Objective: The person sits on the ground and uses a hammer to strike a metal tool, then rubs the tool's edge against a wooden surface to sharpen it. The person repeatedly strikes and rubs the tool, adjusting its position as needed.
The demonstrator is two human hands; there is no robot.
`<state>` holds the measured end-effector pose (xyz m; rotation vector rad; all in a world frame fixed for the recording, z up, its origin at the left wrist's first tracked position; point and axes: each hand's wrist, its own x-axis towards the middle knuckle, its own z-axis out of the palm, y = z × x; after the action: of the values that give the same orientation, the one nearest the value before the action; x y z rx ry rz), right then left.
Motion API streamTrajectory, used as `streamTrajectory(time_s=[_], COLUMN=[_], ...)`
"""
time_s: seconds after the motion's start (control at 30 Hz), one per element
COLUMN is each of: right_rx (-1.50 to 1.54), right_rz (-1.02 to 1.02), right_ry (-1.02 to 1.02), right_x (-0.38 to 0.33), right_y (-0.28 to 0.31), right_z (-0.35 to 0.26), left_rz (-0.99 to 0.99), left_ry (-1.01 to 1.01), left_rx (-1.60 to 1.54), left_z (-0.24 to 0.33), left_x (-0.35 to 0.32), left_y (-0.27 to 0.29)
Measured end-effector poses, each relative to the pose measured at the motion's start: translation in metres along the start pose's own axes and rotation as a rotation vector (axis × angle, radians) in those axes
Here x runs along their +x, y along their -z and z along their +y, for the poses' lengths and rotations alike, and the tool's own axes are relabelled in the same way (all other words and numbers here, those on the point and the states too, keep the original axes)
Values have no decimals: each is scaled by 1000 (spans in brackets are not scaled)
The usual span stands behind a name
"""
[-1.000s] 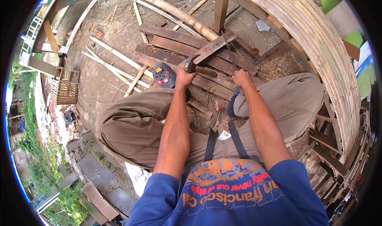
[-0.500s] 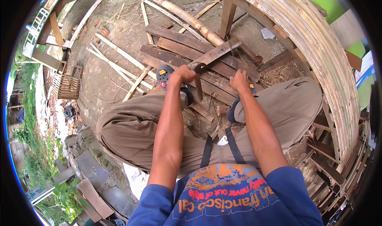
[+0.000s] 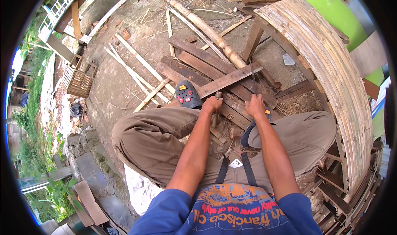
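My left hand [image 3: 212, 104] is closed round a hammer-like tool [image 3: 215, 118] with a brown wooden handle, whose head is partly hidden by my fingers. In my right hand [image 3: 255, 106] a thin dark metal bar [image 3: 252, 74] is gripped, its upper end reaching past the board. A reddish-brown wooden board [image 3: 231, 80] lies slantwise across several darker boards [image 3: 202, 63] on the ground, just beyond both hands. My feet, in dark clogs [image 3: 188, 95], rest at either side of the pile.
A long bamboo pole [image 3: 202, 25] lies beyond the boards, with pale strips [image 3: 140, 69] to the left. At the right curves a slatted bamboo bench [image 3: 331, 69]. A wooden crate [image 3: 80, 82] and a broken block wall [image 3: 89, 169] stand at the left.
The view has shifted, so the scene sits lower and farther right. My left hand has come closer to the right hand, and its tool has turned. The right hand still grips the bar.
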<state>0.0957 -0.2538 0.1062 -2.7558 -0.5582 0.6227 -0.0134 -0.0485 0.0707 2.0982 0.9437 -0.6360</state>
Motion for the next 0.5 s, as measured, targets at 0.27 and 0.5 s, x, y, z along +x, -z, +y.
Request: streamTrajectory(time_s=[0.27,0.5], right_rx=[78,459], right_rz=[-90,387], right_ry=[-29,367], right_x=[5,-57], right_y=[25,223], right_z=[-9,-93], left_rz=[211,572], left_ry=[11,-585], left_rx=[166,-123], left_z=[35,70], left_x=[-23,-9], left_y=[8,76])
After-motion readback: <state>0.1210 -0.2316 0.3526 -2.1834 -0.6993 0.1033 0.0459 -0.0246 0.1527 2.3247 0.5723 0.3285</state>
